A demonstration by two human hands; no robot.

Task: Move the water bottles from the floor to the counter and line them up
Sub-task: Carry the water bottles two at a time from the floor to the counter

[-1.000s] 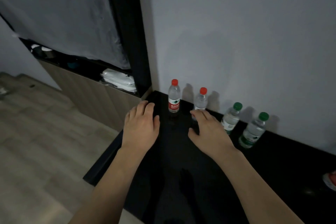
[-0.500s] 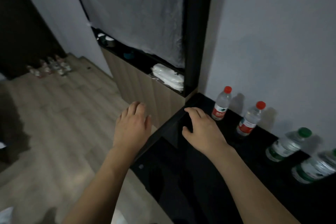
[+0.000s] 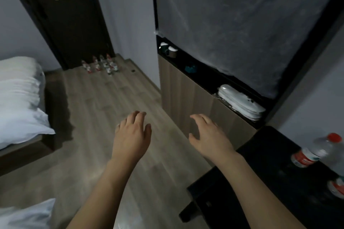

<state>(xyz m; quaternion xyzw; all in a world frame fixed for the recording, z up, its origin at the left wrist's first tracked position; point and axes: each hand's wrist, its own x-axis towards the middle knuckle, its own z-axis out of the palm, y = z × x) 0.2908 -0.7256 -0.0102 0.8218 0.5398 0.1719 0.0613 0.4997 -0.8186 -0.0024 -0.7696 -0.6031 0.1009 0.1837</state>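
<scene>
Black counter (image 3: pixel 264 176), with red-capped bottles (image 3: pixel 316 151) along its far edge, has been turned away from, both left hand (image 3: pixel 130 137) and right hand (image 3: pixel 210 135) held empty with fingers loosely spread, so more bottles (image 3: pixel 101 65) on the floor by the door are judged next.

We have one head-worn view, looking forward and down: both empty hands close in the foreground, floor (image 3: pixel 115 98) stretching away to a distant door (image 3: pixel 61 15), counter (image 3: pixel 270 182) at right.
</scene>
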